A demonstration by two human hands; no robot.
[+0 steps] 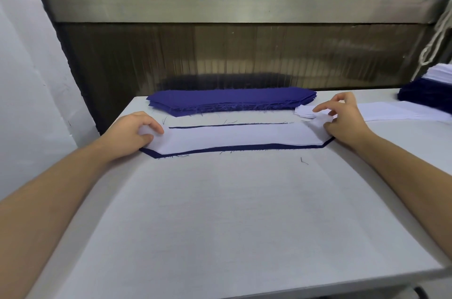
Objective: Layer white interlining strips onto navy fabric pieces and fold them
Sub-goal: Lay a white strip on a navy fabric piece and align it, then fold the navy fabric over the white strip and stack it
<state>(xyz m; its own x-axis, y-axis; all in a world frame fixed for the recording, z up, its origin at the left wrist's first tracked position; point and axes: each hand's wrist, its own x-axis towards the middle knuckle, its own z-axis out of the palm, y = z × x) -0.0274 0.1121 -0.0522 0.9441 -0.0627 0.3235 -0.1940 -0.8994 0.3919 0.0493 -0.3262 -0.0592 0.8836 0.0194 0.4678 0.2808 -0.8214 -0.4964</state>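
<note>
On the table (pixel 220 213), a fabric piece (pixel 244 147) lies crosswise with a strip (pixel 232 137) on top; the piece's edges show before and behind it. The left hand (pixel 133 132) holds the strip's left end, the right hand (pixel 342 122) its right end. Behind lies a stack of pieces (pixel 230 100). Just behind the right hand is a small strip pile (pixel 304 112). Further right are long strips (pixel 391 112), then a far stack (pixel 425 95).

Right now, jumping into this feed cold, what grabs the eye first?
A long white interlining strip lies on a navy fabric piece across the table, navy showing along its edges; the left hand holds its left end, the right hand its right end. Behind it, at the far edge, sits a stack of navy pieces.
</note>
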